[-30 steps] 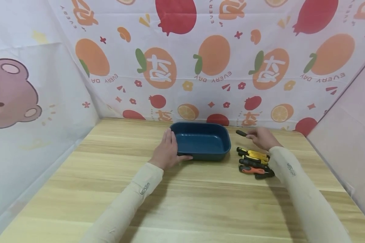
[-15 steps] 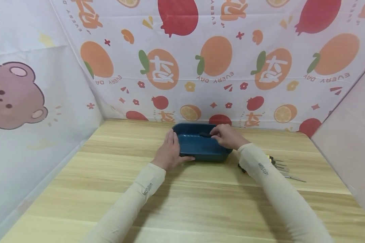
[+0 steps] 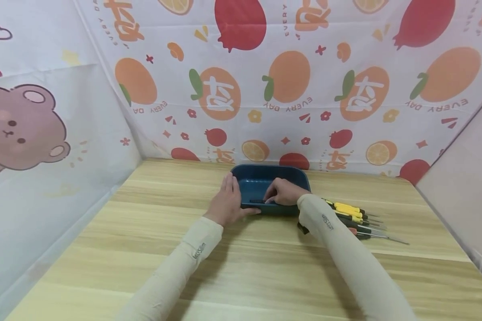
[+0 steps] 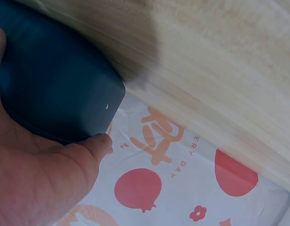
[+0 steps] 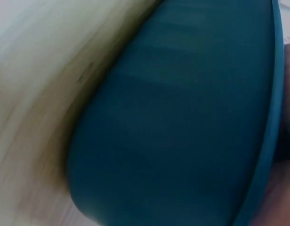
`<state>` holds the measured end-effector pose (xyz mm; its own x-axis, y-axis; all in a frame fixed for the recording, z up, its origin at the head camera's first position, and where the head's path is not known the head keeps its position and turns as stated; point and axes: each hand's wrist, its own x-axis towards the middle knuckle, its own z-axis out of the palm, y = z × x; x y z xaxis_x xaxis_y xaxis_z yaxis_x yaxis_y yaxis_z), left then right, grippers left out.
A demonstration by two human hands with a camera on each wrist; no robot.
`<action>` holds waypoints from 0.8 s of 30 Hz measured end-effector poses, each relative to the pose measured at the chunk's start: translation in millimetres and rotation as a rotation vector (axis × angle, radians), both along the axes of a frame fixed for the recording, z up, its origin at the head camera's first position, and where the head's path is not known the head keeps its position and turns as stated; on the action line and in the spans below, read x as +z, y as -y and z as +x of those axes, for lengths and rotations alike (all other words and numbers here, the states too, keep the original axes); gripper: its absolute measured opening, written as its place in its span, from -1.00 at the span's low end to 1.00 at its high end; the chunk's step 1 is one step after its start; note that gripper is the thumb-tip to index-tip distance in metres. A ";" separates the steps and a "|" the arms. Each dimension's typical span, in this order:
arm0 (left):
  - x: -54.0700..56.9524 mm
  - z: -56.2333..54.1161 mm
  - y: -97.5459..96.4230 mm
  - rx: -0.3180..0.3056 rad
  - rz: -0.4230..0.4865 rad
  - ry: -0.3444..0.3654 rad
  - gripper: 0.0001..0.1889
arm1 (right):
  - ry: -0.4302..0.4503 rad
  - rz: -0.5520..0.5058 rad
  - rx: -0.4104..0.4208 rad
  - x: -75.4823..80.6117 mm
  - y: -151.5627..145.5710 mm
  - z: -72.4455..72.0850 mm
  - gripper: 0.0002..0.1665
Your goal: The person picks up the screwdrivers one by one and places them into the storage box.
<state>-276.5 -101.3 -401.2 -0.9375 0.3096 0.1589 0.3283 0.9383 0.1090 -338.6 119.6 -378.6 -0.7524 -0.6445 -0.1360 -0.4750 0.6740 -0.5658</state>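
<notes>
A dark blue rectangular box (image 3: 241,176) sits near the back of the table. My left hand (image 3: 226,203) lies against its left end, fingers straight along that side and thumb along the front wall. In the left wrist view, the left hand's digits rest at the box's rim. My right hand (image 3: 283,192) reaches inside, fingertips low by the front wall. They pinch a screwdriver, whose black handle (image 3: 257,201) points left; its shaft is hidden by the hand. The right wrist view shows mostly the box's outer wall (image 5: 173,117), with fingers partly visible behind the rim.
Several screwdrivers (image 3: 347,208) with yellow, black and orange-red handles lie in a pile right of the box, shafts pointing right. The right sleeve (image 3: 321,218) covers part of them. A fruit-print cloth wall (image 3: 289,133) stands right behind the box.
My right hand has carried the screwdriver left from beside the pile into the box, then lowered it toward the front wall. The left hand has stayed on the box; the view has shifted slightly.
</notes>
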 end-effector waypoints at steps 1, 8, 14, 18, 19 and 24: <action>0.2 -0.7 0.0 -0.001 -0.004 -0.003 0.32 | 0.015 -0.004 0.009 -1.6 -0.2 -2.8 -0.84; 1.4 -5.5 0.8 -0.014 -0.009 -0.009 0.32 | 0.072 -0.002 0.024 -5.1 -2.5 -12.5 -0.81; 0.7 -5.9 0.2 -0.015 -0.007 -0.013 0.32 | 0.101 -0.004 -0.010 -4.6 -3.4 -10.3 -0.78; 0.2 -6.2 0.0 -0.016 0.007 -0.017 0.32 | 0.102 -0.028 -0.002 -3.7 -3.3 -9.4 -0.75; 0.1 -6.2 0.0 -0.015 0.009 -0.018 0.33 | 0.103 -0.033 -0.001 -3.8 -3.2 -9.5 -0.74; -0.6 -6.2 0.0 -0.020 0.007 -0.018 0.34 | 0.112 -0.042 0.010 -5.9 -2.6 -11.1 -0.71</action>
<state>-282.7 -101.3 -401.7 -0.9281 0.3269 0.1785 0.3489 0.9307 0.1097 -349.6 122.2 -384.5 -0.7274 -0.6590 -0.1913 -0.4142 0.6440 -0.6432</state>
